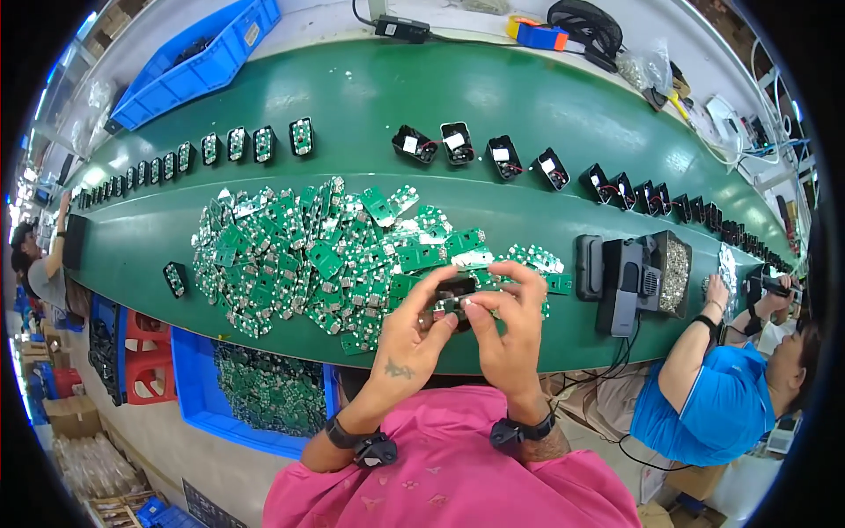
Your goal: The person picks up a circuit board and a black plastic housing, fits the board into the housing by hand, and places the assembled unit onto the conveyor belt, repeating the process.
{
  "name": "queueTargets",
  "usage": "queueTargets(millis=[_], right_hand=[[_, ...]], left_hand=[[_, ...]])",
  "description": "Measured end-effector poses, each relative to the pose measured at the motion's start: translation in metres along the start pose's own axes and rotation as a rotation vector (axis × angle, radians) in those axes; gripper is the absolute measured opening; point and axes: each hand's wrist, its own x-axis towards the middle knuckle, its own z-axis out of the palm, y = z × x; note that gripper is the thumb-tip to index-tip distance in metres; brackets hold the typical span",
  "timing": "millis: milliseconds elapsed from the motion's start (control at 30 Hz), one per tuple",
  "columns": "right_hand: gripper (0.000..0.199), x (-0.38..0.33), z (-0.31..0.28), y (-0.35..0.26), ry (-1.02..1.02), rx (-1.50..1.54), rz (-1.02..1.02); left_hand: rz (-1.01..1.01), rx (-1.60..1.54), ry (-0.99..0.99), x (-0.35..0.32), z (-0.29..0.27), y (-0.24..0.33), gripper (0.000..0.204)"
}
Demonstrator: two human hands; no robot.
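Green tabletop [352, 97] bears heaped circuit boards [326, 259] beyond the left hand [412, 341] and right hand [512, 334], both grasping a black case [457, 286].

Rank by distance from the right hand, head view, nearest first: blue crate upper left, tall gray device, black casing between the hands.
1. Black casing, just left of the right hand.
2. Tall gray device, to the right.
3. Blue crate, far side, upper left.

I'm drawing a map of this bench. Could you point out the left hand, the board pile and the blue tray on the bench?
Left hand [407, 341]: head view, back of the hand.
Board pile [312, 260]: head view, middle of the heap.
Blue tray [180, 93]: head view, near side wall.
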Motion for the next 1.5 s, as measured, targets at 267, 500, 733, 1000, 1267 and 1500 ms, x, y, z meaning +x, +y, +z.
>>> queueTargets(millis=[267, 500, 733, 1000, 1267, 1500], right_hand=[[0.007, 0.016, -0.006, -0.021, -0.101, -0.016, -0.031], [0.009, 0.027, -0.019, -0.025, -0.289, -0.077, -0.147], [0.008, 0.022, -0.025, -0.030, -0.355, -0.045, -0.126], [0.007, 0.017, -0.029, -0.033, -0.400, -0.059, -0.119], [0.007, 0.015, -0.019, -0.032, -0.321, -0.117, -0.080], [0.007, 0.000, -0.004, -0.011, -0.270, -0.185, -0.056]], left_hand=[[0.208, 0.343, 0.125, -0.004, -0.010, 0.026, 0.053], [0.240, 0.456, 0.025, -0.005, -0.018, 0.035, 0.056], [0.198, 0.405, -0.053, -0.013, -0.020, 0.043, 0.057], [0.274, 0.598, -0.062, -0.020, -0.016, 0.046, 0.056], [0.358, 0.791, 0.072, -0.024, -0.004, 0.033, 0.054], [0.384, 0.783, 0.129, -0.016, -0.008, 0.013, 0.051]])
